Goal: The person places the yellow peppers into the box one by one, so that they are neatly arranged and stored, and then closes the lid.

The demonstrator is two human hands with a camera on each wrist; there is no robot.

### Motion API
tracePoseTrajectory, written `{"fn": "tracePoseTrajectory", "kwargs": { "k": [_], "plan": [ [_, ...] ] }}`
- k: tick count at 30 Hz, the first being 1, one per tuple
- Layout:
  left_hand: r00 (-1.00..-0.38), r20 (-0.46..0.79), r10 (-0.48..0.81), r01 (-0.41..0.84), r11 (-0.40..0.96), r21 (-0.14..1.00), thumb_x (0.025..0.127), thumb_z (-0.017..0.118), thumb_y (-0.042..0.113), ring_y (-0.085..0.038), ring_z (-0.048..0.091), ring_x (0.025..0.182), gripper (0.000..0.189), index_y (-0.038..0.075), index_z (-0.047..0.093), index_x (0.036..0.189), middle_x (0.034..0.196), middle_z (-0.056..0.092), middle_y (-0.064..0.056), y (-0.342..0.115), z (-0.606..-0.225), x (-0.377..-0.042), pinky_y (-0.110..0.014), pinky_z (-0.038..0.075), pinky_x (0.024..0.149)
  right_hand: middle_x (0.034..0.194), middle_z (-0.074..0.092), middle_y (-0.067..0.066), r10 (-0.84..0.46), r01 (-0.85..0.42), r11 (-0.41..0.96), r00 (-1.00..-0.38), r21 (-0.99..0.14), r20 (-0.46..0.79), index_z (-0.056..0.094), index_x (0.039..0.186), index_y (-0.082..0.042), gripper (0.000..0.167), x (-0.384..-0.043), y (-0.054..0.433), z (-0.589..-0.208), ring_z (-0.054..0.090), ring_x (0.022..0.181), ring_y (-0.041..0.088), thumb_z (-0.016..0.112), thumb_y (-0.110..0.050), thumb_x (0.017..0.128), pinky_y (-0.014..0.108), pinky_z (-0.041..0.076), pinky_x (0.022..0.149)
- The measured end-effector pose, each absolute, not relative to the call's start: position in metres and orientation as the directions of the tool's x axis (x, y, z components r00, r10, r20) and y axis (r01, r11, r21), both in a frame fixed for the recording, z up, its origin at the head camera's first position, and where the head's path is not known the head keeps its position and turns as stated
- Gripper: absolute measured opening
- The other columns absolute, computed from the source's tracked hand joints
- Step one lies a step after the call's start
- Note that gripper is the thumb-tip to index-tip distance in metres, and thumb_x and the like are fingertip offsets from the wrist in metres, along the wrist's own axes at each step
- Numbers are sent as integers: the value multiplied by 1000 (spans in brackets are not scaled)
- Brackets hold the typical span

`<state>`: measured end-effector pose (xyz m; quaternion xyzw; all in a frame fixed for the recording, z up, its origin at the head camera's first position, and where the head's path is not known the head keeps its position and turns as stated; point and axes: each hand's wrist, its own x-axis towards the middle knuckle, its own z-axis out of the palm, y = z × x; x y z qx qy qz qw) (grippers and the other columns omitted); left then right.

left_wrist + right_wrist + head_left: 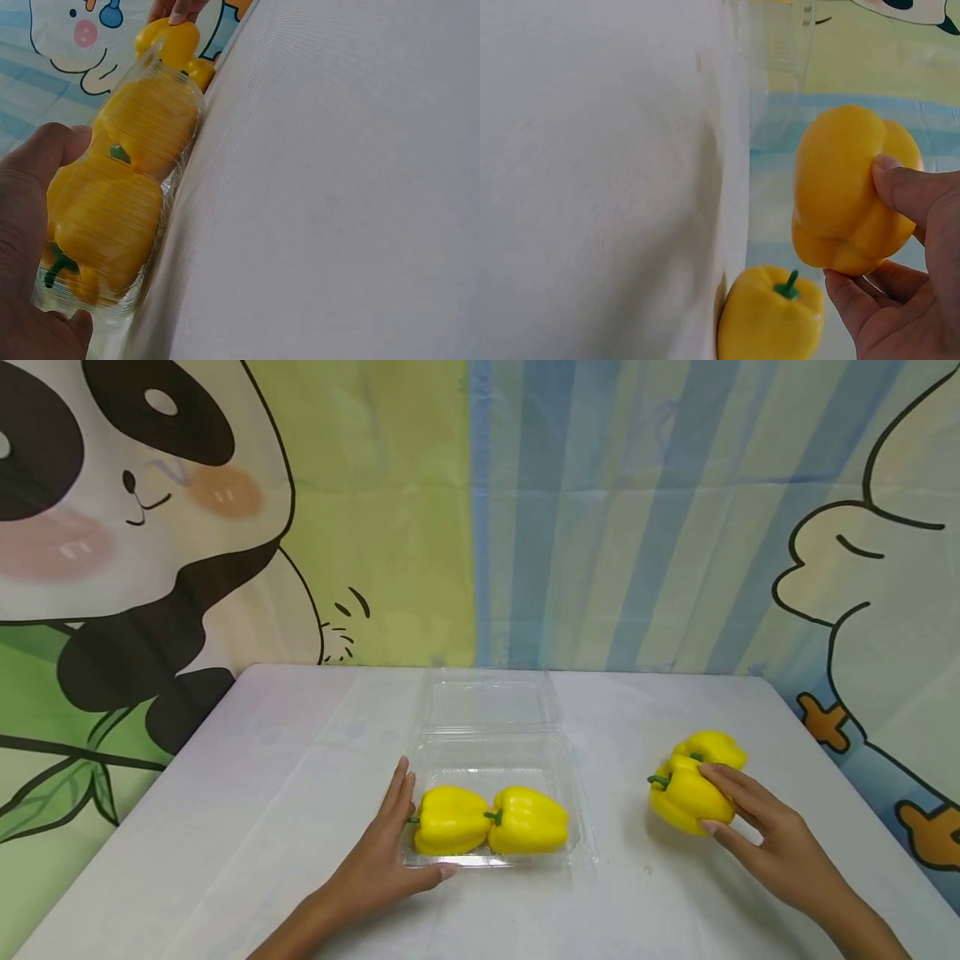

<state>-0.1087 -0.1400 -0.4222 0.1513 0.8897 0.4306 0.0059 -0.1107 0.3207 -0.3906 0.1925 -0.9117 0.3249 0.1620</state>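
Observation:
My right hand [780,843] holds a yellow bell pepper [686,797] by its end, thumb on one side and fingers on the other. The right wrist view shows this pepper [847,180] raised off the table. Another yellow bell pepper [712,747] lies just behind it, partly hidden. Two more, a left pepper [452,822] and a right pepper [531,822], lie side by side in the front of a clear plastic clamshell box [498,752], stems to the left. Around the box's front left corner my left hand [382,852] rests, fingers straight along the side and thumb at the front.
The box's lid [487,703] is folded back, flat toward the rear of the white-covered table [262,793]. Behind the table hangs a cartoon curtain [585,510] with a panda and stripes.

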Motion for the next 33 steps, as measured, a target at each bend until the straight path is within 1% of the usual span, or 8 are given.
{"fn": "tracePoseTrajectory", "kwargs": {
  "k": [3, 10, 14, 19, 21, 27, 30, 33],
  "plan": [
    [-955, 119, 273, 262, 582, 769, 68, 83, 57, -21, 47, 127, 126, 10, 6, 157, 161, -11, 12, -141, -422, -109, -53, 35, 105, 141, 44, 24, -278, -488, 697, -859, -525, 430, 48, 145, -15, 75, -117, 311, -387, 28, 126, -16, 78, 1, 78, 3, 32, 88],
    [-956, 118, 268, 260, 591, 764, 67, 83, 57, -23, 47, 127, 126, 6, 9, 156, 160, -13, 15, -141, -422, -108, -53, 35, 105, 144, 46, 12, -339, -553, 695, -815, -460, 469, 49, 145, -15, 80, -126, 295, -380, 30, 131, -8, 80, 4, 74, 5, 30, 94],
    [-955, 118, 272, 261, 584, 769, 68, 84, 54, -23, 48, 127, 125, 6, 9, 156, 161, -12, 13, -140, -422, -108, -54, 35, 105, 142, 48, 12, -339, -554, 703, -812, -446, 475, 49, 145, -16, 81, -127, 291, -379, 33, 130, -6, 81, 3, 73, 4, 29, 96],
    [-954, 122, 275, 266, 581, 769, 69, 84, 51, -24, 48, 127, 124, 6, 9, 156, 162, -9, 6, -140, -422, -109, -54, 35, 105, 140, 49, 11, -334, -554, 684, -816, -474, 472, 49, 144, -15, 75, -128, 284, -377, 37, 126, -7, 79, 1, 77, 5, 31, 94],
    [-954, 122, 274, 265, 578, 772, 69, 84, 50, -25, 48, 128, 124, 6, 9, 156, 162, -9, 6, -140, -422, -109, -54, 35, 105, 140, 49, 11, -335, -562, 676, -811, -477, 480, 49, 144, -14, 75, -129, 281, -376, 38, 126, -5, 79, 2, 77, 5, 31, 94],
    [-954, 117, 274, 261, 578, 773, 69, 84, 52, -26, 47, 129, 124, 7, 9, 156, 161, -12, 13, -140, -423, -110, -53, 34, 105, 143, 47, 10, -356, -590, 669, -788, -452, 503, 50, 144, -14, 77, -133, 271, -374, 42, 128, 9, 81, 2, 74, 7, 29, 99],
    [-955, 113, 273, 257, 580, 773, 68, 84, 52, -24, 46, 129, 125, 8, 8, 157, 160, -13, 16, -140, -424, -110, -53, 34, 106, 144, 47, 8, -364, -606, 651, -777, -457, 513, 50, 143, -14, 78, -134, 267, -373, 42, 129, 7, 80, 4, 74, 8, 30, 100],
    [-956, 112, 270, 255, 583, 772, 68, 85, 50, -23, 47, 128, 125, 8, 8, 157, 161, -11, 12, -140, -423, -109, -53, 34, 106, 145, 46, 7, -376, -628, 631, -761, -455, 529, 49, 144, -12, 79, -135, 262, -373, 40, 130, 4, 80, 7, 74, 9, 31, 100]
  ]
}}
